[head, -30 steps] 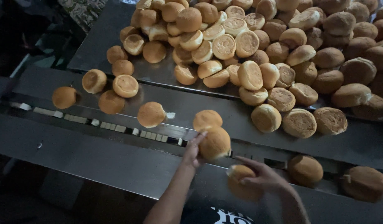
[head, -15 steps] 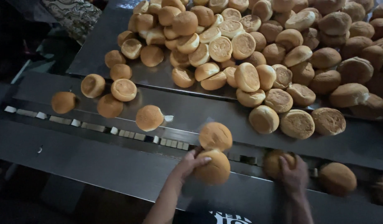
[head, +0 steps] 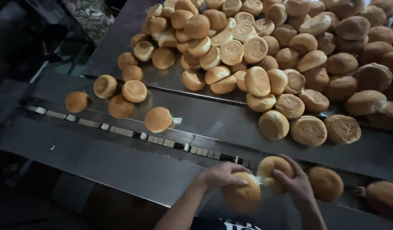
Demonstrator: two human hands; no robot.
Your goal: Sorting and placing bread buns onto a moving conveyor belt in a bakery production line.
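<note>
Nearest the camera, the left hand (head: 224,173) is clamped over one bun (head: 242,196) and the right hand (head: 295,182) grips a second bun (head: 271,167), both low on the steel conveyor (head: 119,157). The buns look light, soft and crushable, best cupped around the sides. Beyond, a loose bun (head: 158,119) sits by the chain slot (head: 119,131), and farther back lies the bun pile (head: 281,51).

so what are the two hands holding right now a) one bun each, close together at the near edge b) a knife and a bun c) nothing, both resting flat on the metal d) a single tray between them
a: the left hand grips one bread bun and the right hand grips another bun, side by side at the near edge of the metal table.
</note>
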